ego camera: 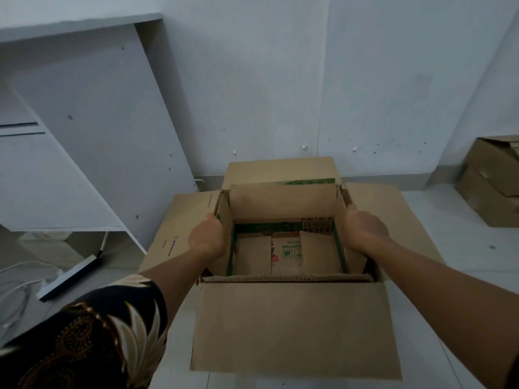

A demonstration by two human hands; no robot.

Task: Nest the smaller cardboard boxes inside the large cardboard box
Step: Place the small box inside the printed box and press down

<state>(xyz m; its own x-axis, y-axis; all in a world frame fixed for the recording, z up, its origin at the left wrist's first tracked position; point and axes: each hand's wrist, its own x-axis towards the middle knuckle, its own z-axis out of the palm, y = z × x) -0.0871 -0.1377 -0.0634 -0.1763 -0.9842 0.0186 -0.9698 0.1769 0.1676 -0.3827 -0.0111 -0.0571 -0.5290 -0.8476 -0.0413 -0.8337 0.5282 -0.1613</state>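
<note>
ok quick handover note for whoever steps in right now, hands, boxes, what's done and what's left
Left hand: grip on the left wall of the inner box.
Right hand: grip on its right wall.
Large box: on the floor, flaps open, inner box sitting inside it.
Done: one box nested, with printed cardboard at its bottom.
Left: seat it fully; more boxes wait by the right wall.

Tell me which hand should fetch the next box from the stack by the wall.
Right, probably. The stack of boxes sits on the right hand's side; the left hand would have to cross the large box.
</note>
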